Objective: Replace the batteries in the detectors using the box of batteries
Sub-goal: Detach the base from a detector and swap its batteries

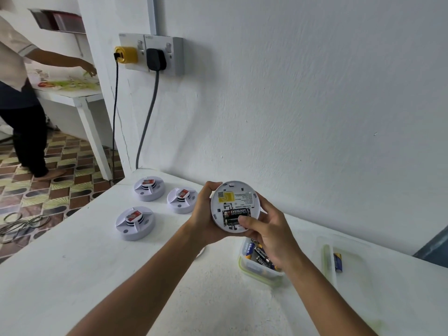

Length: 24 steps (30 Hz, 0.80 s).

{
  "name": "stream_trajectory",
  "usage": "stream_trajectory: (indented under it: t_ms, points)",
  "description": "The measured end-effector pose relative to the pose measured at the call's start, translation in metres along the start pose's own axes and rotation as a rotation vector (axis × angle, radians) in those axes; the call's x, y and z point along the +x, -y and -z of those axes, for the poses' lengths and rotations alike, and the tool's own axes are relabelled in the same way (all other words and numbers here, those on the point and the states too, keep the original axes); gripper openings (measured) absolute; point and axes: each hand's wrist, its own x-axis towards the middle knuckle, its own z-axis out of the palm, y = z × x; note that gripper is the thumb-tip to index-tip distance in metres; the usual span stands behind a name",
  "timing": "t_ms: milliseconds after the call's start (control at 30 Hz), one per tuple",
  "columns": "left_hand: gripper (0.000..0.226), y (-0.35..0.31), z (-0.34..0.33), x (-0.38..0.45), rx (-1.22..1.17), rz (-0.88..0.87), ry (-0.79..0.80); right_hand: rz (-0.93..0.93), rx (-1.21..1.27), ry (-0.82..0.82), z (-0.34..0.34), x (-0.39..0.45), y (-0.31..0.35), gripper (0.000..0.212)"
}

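The left hand (pixel 203 209) grips the rim of a detector (pixel 234 206), held above the bench (pixel 121 275) with its back up. The right hand (pixel 264 229) curls round the right rim, its thumb pressing a black battery (pixel 236 215) in the open bay.

Handling: the detector appears to be light, rigid plastic; hold it by the rim, clear of the bay. The battery is smooth and likely to slip; pinch it at the ends.

Just below, near right, the battery box (pixel 260 263) holds loose cells. Three more detectors (pixel 134 223) sit on the bench, left.
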Motion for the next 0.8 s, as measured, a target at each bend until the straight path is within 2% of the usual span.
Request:
stream_trajectory:
  t_ms: [233,433,800]
  points:
    - [0.058,0.001,0.002,-0.003,0.015,0.001,-0.004,0.033,-0.023,-0.080,-0.008,-0.005,-0.005,0.050]
    - [0.060,0.000,0.005,-0.006,0.008,0.003,0.018,0.014,-0.017,0.016,-0.005,-0.007,-0.003,0.060]
    - [0.057,0.002,0.003,-0.012,0.023,-0.011,0.010,-0.003,-0.030,-0.055,-0.011,-0.008,0.000,0.035]
